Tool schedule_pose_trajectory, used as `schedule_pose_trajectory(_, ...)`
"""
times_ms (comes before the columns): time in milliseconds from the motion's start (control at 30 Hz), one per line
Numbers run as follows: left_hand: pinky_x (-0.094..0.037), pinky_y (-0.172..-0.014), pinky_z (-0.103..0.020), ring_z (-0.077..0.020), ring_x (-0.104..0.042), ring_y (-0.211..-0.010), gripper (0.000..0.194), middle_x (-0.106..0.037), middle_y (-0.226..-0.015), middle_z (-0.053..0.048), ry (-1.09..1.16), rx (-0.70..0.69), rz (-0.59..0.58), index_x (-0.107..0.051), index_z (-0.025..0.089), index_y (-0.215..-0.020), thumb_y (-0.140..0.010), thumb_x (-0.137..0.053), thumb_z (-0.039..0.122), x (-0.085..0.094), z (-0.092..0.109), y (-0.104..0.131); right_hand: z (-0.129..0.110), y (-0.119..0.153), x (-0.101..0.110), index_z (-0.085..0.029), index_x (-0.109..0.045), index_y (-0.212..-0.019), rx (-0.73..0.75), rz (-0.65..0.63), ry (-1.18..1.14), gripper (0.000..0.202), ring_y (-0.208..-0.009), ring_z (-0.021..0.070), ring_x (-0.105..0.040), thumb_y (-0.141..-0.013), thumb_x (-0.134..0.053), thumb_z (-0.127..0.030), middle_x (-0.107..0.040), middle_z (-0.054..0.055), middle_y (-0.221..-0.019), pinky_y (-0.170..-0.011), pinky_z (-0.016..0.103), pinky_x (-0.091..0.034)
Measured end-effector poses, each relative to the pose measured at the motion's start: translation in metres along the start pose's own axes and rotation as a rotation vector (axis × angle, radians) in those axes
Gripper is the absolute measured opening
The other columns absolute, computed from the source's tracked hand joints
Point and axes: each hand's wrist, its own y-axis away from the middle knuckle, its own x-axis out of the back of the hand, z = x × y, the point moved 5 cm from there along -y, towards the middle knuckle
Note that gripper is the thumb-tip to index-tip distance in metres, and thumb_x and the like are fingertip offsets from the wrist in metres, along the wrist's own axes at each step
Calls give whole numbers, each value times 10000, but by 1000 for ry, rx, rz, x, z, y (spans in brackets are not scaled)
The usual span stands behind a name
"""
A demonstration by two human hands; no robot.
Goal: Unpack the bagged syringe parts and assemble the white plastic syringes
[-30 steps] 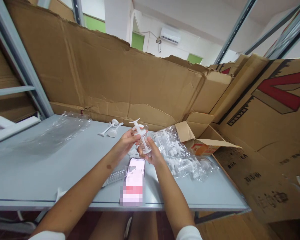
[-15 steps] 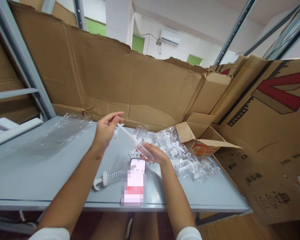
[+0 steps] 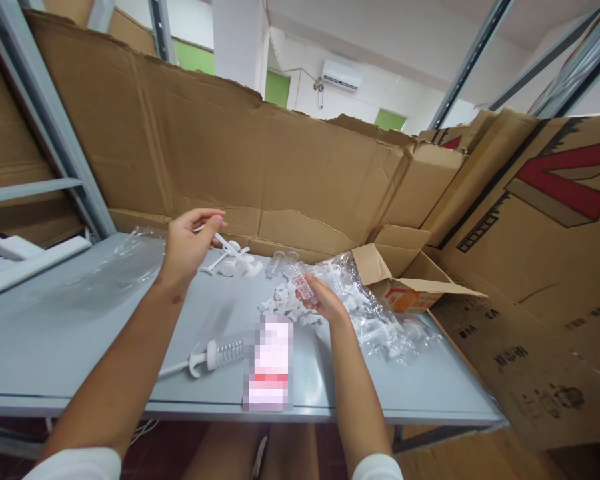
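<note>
My left hand [image 3: 193,243] is closed in a pinch on a thin white plunger rod [image 3: 225,242], which slants down to the right; its lower end overlaps other white pieces in view. A clear ribbed tube [image 3: 303,283] is gripped in my right hand [image 3: 323,298], tilted, with its top end pointing up and left. Several white plunger parts [image 3: 229,267] lie behind the rod. Below the tube spreads a pile of small white plastic pieces [image 3: 287,303]. Two more clear ribbed tubes [image 3: 283,262] stand by the cardboard.
Near the table's front edge lie a white-capped ribbed piece [image 3: 220,355] and a phone [image 3: 270,363] with a blurred screen. To the right are a plastic bag of parts [image 3: 375,327] and an open carton [image 3: 405,290]. A flat clear bag [image 3: 115,273] lies left. Cardboard [image 3: 280,167] walls the back.
The white rod and the clear tube were together before; now they are apart. My left hand has moved left with the rod, and my right hand slightly right and up with the tube.
</note>
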Motion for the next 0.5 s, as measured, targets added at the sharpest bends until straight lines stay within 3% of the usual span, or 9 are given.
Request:
schedule_pose_trajectory(233,-439,-577,-235,-144,-560,-644,288,-608,-761,-26,-323,-12,-333,-606,160,-879,-677,-537,354,-40,-50,-3,0,-1,3,-190,-506,-806,-13,118,9,438,-363,49,-380,-719,-484,-619,-564,-10,-621,-372,204,-149)
schedule_pose_trajectory(500,-387,-812,-283,-192,-532,-904,265,-587,-983,-54,-809,-163,-737,-599,190,-878,-704,-400,171,-66,-95,16,1,-1,3,-200,-511,-820,-46,145,91,455,-387,50,-371,-700,-488,-638,-566,-5,-637,-385,203,-179)
